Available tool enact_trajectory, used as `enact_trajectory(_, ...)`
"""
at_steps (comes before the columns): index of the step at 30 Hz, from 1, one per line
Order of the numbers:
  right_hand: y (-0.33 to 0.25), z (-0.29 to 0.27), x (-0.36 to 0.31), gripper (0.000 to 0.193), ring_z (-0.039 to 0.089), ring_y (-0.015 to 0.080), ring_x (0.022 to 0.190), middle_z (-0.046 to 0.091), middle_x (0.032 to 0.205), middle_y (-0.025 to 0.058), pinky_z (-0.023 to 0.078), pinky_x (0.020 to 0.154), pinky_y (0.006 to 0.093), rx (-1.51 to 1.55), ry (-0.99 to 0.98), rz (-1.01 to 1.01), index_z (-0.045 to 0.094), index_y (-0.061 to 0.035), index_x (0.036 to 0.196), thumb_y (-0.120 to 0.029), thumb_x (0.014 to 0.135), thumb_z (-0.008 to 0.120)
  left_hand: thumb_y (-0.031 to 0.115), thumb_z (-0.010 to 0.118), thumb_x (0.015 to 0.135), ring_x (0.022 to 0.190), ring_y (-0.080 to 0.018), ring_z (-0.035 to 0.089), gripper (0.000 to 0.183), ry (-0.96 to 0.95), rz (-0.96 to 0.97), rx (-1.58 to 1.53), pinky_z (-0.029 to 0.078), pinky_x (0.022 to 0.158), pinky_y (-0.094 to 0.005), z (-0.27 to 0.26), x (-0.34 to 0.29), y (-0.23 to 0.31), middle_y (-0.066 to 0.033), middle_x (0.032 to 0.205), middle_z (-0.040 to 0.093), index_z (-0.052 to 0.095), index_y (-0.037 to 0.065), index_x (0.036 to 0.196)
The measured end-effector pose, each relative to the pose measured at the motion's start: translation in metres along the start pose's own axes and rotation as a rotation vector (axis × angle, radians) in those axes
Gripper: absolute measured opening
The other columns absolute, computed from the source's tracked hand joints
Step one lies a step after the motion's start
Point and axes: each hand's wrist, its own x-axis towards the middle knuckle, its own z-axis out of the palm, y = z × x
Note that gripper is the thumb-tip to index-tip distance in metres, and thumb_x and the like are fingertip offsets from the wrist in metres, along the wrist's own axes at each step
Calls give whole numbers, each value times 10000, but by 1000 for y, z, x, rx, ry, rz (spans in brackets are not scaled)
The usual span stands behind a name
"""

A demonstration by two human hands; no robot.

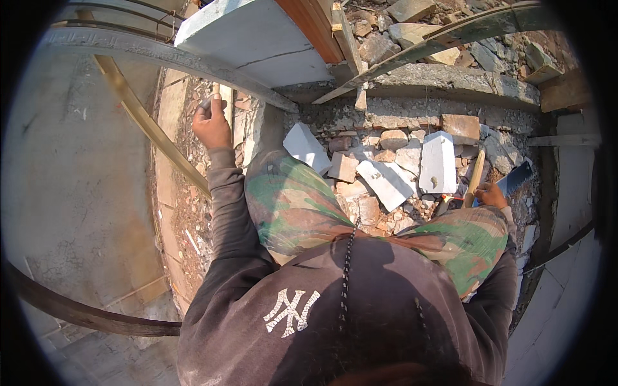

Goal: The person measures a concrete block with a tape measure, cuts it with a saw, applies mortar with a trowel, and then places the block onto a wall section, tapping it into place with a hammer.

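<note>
My left hand (212, 125) is raised at the far left, beside a concrete edge. Its fingers are closed around a small dark grey piece (206, 102), whose kind I cannot make out. Low on the right, beside my right knee, my right hand (490, 195) is closed on a flat-bladed tool with a bluish blade (516, 177). A bit of blue shows under the fingers; the grip itself is mostly hidden. A pale wooden strip (475, 177) stands tilted right beside this hand. White blocks (438, 162) and another white block (387, 184) lie in front of my knees.
Broken stones and brick pieces (344, 167) cover the ground between my legs. A concrete beam (450, 80) crosses ahead, with rubble (380, 48) beyond. A large white slab (254, 48) and a slanting plank (444, 44) stand there. Smooth grey floor (84, 180) spreads at the left.
</note>
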Motion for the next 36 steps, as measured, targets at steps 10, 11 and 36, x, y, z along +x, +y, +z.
enact_trajectory(10,-78,-57,-87,397,622,70,768,670,943,17,484,620,235,880,208,49,652,-39,1296,-332,1029,674,185,853,876,1049,-229,701,598,11,47,176,549,934,-332,22,9,2,-199,1174,714,587,-133,1306)
enact_trajectory(11,-96,-69,-108,391,609,58,783,659,941,6,466,626,222,911,282,62,653,-50,1299,-336,1033,668,185,853,876,1049,-229,701,598,19,48,178,549,934,-332,25,16,4,-199,1174,714,587,-133,1306)
enact_trajectory(36,-262,-85,-271,325,736,382,947,760,981,208,558,860,456,148,166,-11,736,-50,1091,-328,925,708,347,748,933,1136,-338,697,523,-261,-614,434,530,999,-420,-7,-81,119,-229,1207,721,642,-31,1279)
